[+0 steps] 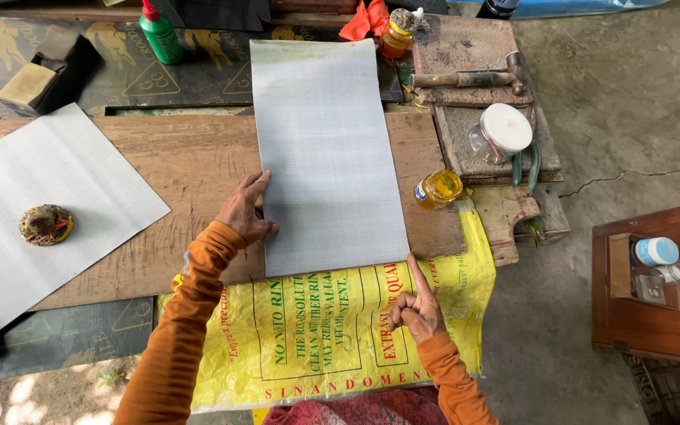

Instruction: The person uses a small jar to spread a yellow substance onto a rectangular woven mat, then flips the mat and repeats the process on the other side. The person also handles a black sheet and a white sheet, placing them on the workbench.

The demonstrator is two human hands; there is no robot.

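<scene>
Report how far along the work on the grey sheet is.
Done: the grey sheet lies flat on the wooden board. In hand: the left hand presses its left edge; the right hand points a finger at its lower right corner. Left: the hammer and pliers lie untouched.

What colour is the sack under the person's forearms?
Yellow sack with green and red print, head view.

Matt grey woven sheet point(328, 153); rough wooden board point(190, 169); glossy plastic sack point(332, 334).
</scene>
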